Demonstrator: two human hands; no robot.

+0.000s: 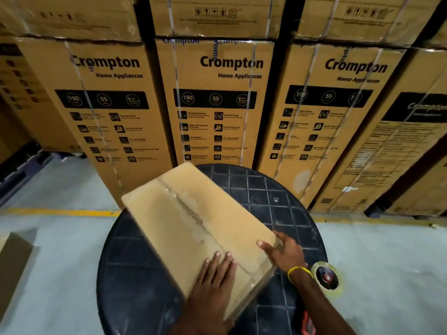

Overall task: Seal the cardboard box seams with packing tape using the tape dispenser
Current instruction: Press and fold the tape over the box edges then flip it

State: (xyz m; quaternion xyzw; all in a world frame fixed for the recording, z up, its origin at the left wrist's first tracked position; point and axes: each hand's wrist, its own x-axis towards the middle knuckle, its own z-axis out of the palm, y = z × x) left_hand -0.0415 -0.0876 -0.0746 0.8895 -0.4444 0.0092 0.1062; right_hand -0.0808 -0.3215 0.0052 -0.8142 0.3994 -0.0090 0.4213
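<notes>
A plain cardboard box (193, 221) lies askew on a round black table (278, 204), its top seam covered by clear tape running from far left to near right. My left hand (215, 276) rests flat on the box's near end, fingers together. My right hand (283, 252) grips the box's near right corner, thumb on top. A tape dispenser with a clear tape roll and a red hub (326, 278) sits at the table's right edge, just behind my right wrist with its yellow band. A red part (308, 322) shows under my right forearm.
Tall stacked Crompton appliance cartons (217, 100) form a wall right behind the table. Another cardboard piece (14, 264) lies on the grey floor at the left. A yellow floor line (60, 212) runs along the left.
</notes>
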